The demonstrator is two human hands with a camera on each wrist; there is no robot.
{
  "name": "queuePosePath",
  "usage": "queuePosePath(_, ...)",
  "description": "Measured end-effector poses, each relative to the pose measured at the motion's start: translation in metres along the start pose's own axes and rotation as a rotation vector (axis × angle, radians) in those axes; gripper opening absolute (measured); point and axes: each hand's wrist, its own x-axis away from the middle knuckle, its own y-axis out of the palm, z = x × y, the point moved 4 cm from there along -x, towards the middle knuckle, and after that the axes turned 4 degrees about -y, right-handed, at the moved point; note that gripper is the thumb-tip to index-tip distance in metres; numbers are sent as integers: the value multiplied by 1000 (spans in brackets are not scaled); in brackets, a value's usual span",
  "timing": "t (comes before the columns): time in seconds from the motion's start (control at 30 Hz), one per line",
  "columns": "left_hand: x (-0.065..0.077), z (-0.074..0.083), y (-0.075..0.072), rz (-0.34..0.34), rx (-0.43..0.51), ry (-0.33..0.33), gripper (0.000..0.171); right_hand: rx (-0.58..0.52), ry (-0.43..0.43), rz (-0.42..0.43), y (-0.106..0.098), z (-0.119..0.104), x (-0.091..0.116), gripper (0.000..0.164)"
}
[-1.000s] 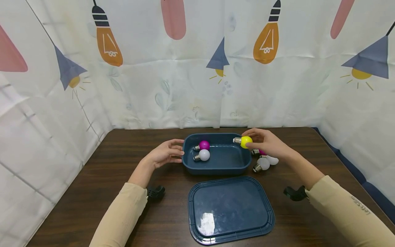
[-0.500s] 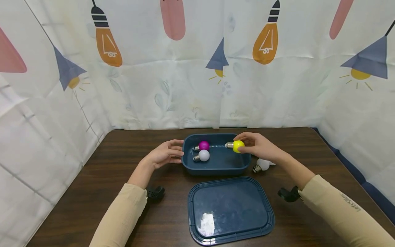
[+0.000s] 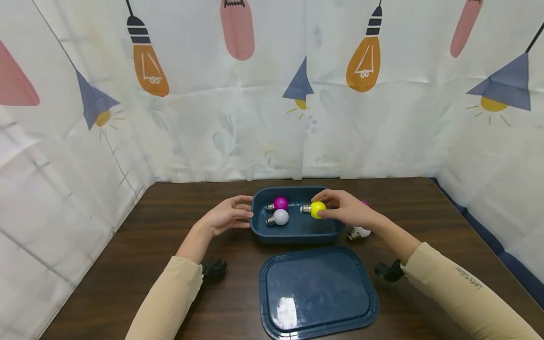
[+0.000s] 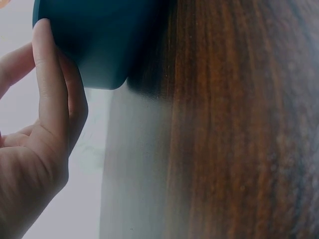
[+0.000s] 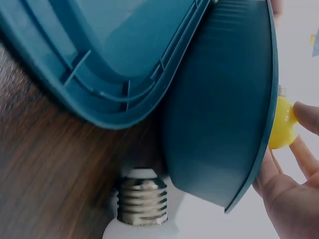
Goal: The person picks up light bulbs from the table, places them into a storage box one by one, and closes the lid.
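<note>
My right hand (image 3: 350, 209) pinches a yellow light bulb (image 3: 318, 209) between thumb and fingers, over the right half of a blue box (image 3: 297, 238). The bulb's metal screw base points left. In the right wrist view the yellow bulb (image 5: 283, 124) shows partly behind the box's rim. My left hand (image 3: 227, 216) touches the box's left end with extended fingertips, as the left wrist view also shows at the box wall (image 4: 99, 45). Inside the box, on the left, lie a magenta bulb (image 3: 280, 203) and a white bulb (image 3: 280, 217), their bases to the left.
A blue lid (image 3: 318, 290) lies on the brown wooden table (image 3: 212, 302) in front of the box. Right of the box lies a white bulb (image 3: 359, 233), partly covered by my right forearm, and a bit of magenta (image 3: 364, 203) shows beyond the wrist. A printed curtain (image 3: 191, 132) hangs behind.
My right hand has carried the yellow bulb leftward and slightly nearer, from the box's right rim to further inside its outline. My left hand stays at the box's left end.
</note>
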Motion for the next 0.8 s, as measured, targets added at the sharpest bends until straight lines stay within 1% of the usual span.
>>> queuePosePath(0.13, 0, -1, 0, -7, -1, 7, 64, 7, -3, -9, 6, 0, -2, 34)
queuePosePath(0.27, 1, -2, 0, -13, -5, 6, 64, 24, 13, -19, 13, -1, -4, 32)
queuePosePath(0.53, 3, -1, 1, -16, 0, 11, 64, 45, 39, -60, 25, 4, -13, 35)
queuePosePath(0.67, 3, -1, 1, -18, -2, 9, 64, 3, 67, -87, 31, 4, -17, 36)
queuePosePath(0.8, 2, 2, 1, -16, -3, 12, 64, -24, 59, -115, 35, 4, -24, 36)
